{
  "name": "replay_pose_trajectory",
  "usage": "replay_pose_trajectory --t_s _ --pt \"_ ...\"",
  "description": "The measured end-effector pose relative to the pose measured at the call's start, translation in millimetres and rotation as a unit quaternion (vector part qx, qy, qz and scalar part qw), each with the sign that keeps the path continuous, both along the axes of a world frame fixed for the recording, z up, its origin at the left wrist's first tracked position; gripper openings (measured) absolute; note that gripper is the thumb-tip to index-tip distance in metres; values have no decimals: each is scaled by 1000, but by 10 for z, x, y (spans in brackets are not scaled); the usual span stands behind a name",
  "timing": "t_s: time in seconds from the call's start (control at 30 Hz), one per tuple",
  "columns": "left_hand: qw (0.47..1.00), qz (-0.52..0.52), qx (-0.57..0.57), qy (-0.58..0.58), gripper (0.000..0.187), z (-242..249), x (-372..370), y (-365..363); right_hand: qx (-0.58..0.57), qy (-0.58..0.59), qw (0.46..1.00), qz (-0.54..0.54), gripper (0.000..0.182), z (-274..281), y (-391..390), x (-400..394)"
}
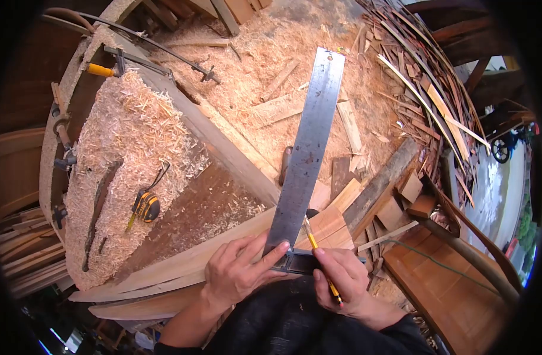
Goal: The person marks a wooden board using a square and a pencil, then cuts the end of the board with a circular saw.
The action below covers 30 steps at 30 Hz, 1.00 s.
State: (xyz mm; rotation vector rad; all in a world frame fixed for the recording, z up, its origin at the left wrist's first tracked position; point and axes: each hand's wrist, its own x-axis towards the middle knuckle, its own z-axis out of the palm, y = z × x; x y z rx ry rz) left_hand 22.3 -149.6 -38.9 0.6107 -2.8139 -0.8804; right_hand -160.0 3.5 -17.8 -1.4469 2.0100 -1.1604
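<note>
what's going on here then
The person's left hand holds a long metal square near its base. The right hand grips a yellow pencil, its tip close to the square's edge; whether it is marking anything is unclear. Off to the picture's left, a tape measure lies on a heap of wood shavings.

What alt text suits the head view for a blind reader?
The left hand has a metal square in its grip; the right hand holds a yellow pencil beside the square. Left of them, a tape measure lies on heaped wood shavings.
</note>
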Motion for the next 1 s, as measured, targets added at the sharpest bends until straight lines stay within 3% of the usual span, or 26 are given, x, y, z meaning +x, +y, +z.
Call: replay_pose_trajectory --t_s 0.23,0.33,0.43,0.67,0.8,0.83,0.93,1.0 --pt "1000 -10 0 -5 60 -10 5 -26 42 72 995 52 45 129 2 76" --pt "1000 -8 11 6 61 -1 -7 -19 91 20 990 103 43 324 1 -25" --pt "1000 -9 17 15 62 5 -14 -25 41 29 999 10 43 245 61 -71" --pt "1000 -16 10 -1 61 -8 19 -27 71 65 993 70 47 193 4 21" --pt "999 -18 26 10 63 -21 7 -51 59 -26 995 81 48 300 66 -139" --pt "999 -18 29 15 64 -8 -1 -57 34 -11 999 19 44 291 80 -122" --pt "999 -21 29 10 66 40 -7 -78 76 77 994 4 41 183 49 -153" --pt "1000 -11 16 -10 69 61 3 -70 120 81 989 26 23 63 10 -65"
